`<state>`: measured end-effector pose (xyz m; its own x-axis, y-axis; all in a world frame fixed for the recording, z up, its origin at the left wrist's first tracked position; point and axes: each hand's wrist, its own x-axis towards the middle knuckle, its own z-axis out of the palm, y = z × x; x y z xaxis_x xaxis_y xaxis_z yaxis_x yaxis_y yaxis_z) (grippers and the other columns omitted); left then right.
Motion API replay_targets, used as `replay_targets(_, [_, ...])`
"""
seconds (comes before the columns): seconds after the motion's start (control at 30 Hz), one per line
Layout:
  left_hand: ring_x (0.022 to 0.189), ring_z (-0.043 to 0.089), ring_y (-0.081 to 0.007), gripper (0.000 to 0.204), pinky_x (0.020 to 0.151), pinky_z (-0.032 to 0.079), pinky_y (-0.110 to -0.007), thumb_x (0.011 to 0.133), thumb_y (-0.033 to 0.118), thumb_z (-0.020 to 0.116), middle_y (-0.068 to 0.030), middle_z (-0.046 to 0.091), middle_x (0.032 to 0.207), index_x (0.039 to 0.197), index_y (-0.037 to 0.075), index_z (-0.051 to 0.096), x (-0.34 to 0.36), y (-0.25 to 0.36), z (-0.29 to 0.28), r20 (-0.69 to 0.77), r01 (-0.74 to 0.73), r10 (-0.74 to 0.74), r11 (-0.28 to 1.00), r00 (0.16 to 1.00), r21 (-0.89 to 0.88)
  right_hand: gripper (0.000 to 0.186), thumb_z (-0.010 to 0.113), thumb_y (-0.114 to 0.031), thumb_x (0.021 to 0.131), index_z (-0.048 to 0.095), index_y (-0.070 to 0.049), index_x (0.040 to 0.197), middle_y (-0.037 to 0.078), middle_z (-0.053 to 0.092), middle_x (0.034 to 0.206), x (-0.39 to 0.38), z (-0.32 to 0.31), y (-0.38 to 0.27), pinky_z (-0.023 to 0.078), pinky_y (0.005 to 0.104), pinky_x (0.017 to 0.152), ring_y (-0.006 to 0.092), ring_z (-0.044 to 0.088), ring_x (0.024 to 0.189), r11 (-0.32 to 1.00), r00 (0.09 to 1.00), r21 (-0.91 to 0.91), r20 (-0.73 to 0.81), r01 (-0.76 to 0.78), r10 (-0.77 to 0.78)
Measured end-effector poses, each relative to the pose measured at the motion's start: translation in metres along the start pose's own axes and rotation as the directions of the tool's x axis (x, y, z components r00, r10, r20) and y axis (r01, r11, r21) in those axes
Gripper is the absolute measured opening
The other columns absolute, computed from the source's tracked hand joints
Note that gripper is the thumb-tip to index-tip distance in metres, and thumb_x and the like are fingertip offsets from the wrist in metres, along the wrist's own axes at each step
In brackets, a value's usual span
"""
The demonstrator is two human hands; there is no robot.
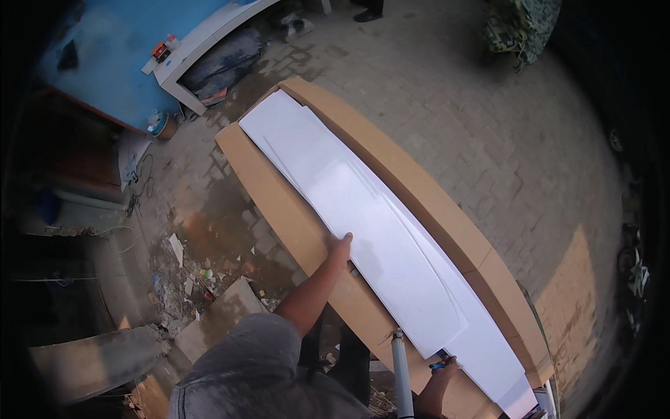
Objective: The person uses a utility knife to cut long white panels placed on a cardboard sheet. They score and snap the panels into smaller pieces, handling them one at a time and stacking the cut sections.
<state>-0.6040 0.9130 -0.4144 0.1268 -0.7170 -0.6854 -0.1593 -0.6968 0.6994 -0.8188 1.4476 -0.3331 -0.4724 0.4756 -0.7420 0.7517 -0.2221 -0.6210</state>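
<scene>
Long white sheets (349, 202) lie stacked in a long brown cardboard box (412, 188) with its side flaps spread. My left hand (340, 250) is closed on the near edge of the top sheet around its middle, thumb on top and the other fingers mostly hidden. Close to the sheet's near right corner, my right hand (444, 370) grips a small blue tool (437, 365), whose exact kind is too small to make out. A grey pole (401, 373) rises between my right arm and my body, its tip over the cardboard.
Paved ground (447, 91) surrounds the box. Broken rubble (202, 279) lies to the left. A white bench (209, 42) stands by a blue wall (115, 63) with a bucket (164, 126) beside it. A patterned cover (523, 35) hangs at far right. A person's dark shoe (368, 15) shows at the top.
</scene>
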Motion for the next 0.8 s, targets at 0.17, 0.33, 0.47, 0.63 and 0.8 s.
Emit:
replay_targets(0.17, [0.113, 0.073, -0.0335, 0.049, 0.093, 0.060, -0.045, 0.097, 0.018, 0.084, -0.0238, 0.072, 0.127, 0.129, -0.009, 0.060, -0.020, 0.019, 0.002, -0.002, -0.043, 0.044, 0.993, 0.999, 0.106, 0.025, 0.052, -0.025, 0.117, 0.063, -0.004, 0.126, 0.007, 0.071, 0.098, 0.023, -0.018, 0.009, 0.042, 0.0194, 0.047, 0.0109, 0.065, 0.074, 0.999, 1.000, 0.034, 0.008, 0.020, -0.020])
replay_targets(0.33, [0.107, 0.075, -0.0355, 0.047, 0.094, 0.060, -0.047, 0.095, 0.020, 0.086, -0.0205, 0.076, 0.120, 0.128, -0.006, 0.065, -0.027, 0.031, -0.008, 0.001, 0.020, -0.020, 0.994, 1.000, 0.110, 0.027, 0.050, -0.024, 0.117, 0.063, -0.002, 0.124, 0.009, 0.071, 0.099, 0.017, -0.014, 0.012, 0.041, 0.0194, 0.046, 0.0115, 0.065, 0.075, 1.000, 1.000, 0.004, -0.002, 0.016, -0.016])
replay_targets(0.47, [0.108, 0.076, -0.0365, 0.048, 0.088, 0.063, -0.048, 0.092, 0.023, 0.089, -0.0208, 0.077, 0.119, 0.125, -0.004, 0.066, -0.021, 0.036, -0.014, -0.018, 0.056, -0.053, 0.978, 0.998, 0.200, 0.028, 0.054, -0.026, 0.115, 0.064, -0.002, 0.124, 0.010, 0.072, 0.102, 0.010, -0.013, 0.024, 0.042, 0.0225, 0.047, 0.0134, 0.067, 0.078, 0.999, 1.000, -0.031, -0.006, 0.010, -0.010])
replay_targets(0.63, [0.110, 0.076, -0.0370, 0.055, 0.091, 0.063, -0.048, 0.090, 0.024, 0.091, -0.0214, 0.076, 0.123, 0.128, -0.004, 0.064, -0.008, 0.034, -0.017, -0.035, 0.061, -0.055, 0.976, 0.998, 0.211, 0.030, 0.058, -0.029, 0.112, 0.065, -0.003, 0.125, 0.011, 0.073, 0.106, 0.007, -0.013, 0.037, 0.042, 0.0264, 0.048, 0.0157, 0.069, 0.081, 0.988, 0.999, -0.153, 0.043, 0.007, 0.000])
replay_targets(0.8, [0.097, 0.077, -0.0319, 0.049, 0.064, 0.070, -0.050, 0.093, 0.026, 0.087, -0.0157, 0.073, 0.120, 0.127, 0.002, 0.062, 0.016, 0.000, -0.015, -0.085, -0.054, 0.082, 0.955, 0.993, 0.290, 0.035, 0.064, -0.033, 0.108, 0.066, -0.003, 0.126, 0.012, 0.073, 0.109, -0.021, 0.007, 0.069, 0.044, 0.0315, 0.049, 0.0189, 0.070, 0.083, 0.872, 0.986, -0.467, 0.135, 0.147, -0.094])
